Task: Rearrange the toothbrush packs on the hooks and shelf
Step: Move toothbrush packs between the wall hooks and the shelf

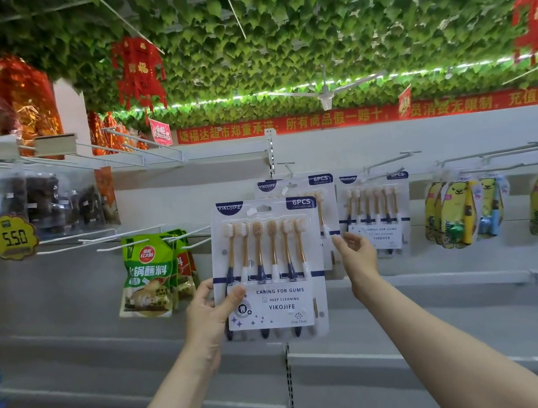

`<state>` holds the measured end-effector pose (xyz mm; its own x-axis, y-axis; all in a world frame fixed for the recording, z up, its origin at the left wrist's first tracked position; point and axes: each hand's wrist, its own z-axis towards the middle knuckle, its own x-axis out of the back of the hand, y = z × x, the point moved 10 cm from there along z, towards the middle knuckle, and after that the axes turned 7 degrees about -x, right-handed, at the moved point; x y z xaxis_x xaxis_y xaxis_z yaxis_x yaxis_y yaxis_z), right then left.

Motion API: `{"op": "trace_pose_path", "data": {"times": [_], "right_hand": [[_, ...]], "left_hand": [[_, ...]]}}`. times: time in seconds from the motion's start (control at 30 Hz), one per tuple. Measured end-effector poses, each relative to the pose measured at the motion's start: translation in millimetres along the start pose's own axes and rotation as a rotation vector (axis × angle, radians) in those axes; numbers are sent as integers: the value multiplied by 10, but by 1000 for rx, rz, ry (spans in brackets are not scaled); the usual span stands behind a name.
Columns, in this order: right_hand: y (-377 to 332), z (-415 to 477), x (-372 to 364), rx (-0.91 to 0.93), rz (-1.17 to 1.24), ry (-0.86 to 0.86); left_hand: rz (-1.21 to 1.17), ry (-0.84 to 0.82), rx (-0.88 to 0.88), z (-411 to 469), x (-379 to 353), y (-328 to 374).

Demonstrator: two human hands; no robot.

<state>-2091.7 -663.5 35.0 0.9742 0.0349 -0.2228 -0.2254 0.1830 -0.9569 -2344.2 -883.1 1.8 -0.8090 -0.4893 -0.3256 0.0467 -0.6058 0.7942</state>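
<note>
Toothbrush pack (268,269), six-piece, blue trim: held upright before the shelving; left hand (210,310) grips its lower left corner, thumb on the front label.
Hanging pack (295,188), same kind: on a hook behind it; right hand (358,254), fingers loose, at its lower right edge, contact unclear.
Third pack (375,210): next hook rightward.
Yellow bear packs (457,213): hooks at right.
Green pouches (148,273): hooks at left.
Price tag (11,237), 5.50: far left.

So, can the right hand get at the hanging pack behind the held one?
Probably yes. The right hand is open, its fingertips by the lower right edge of the hanging pack; the held pack covers only its lower left.
</note>
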Motion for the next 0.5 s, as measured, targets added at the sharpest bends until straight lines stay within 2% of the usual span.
{"op": "trace_pose_path", "data": {"times": [0.1, 0.2, 0.27, 0.5], "right_hand": [[-385, -185, 151, 146, -2, 88], [-729, -405, -32, 201, 108, -100], [-939, -590, -158, 235, 94, -208], [-1220, -639, -106, 299, 63, -189]], "left_hand": [[-13, -16, -3, 24, -81, -1], [-17, -45, -3, 49, -215, -8], [-26, -58, -2, 61, -311, -3], [-56, -79, -4, 100, -559, 73]]}}
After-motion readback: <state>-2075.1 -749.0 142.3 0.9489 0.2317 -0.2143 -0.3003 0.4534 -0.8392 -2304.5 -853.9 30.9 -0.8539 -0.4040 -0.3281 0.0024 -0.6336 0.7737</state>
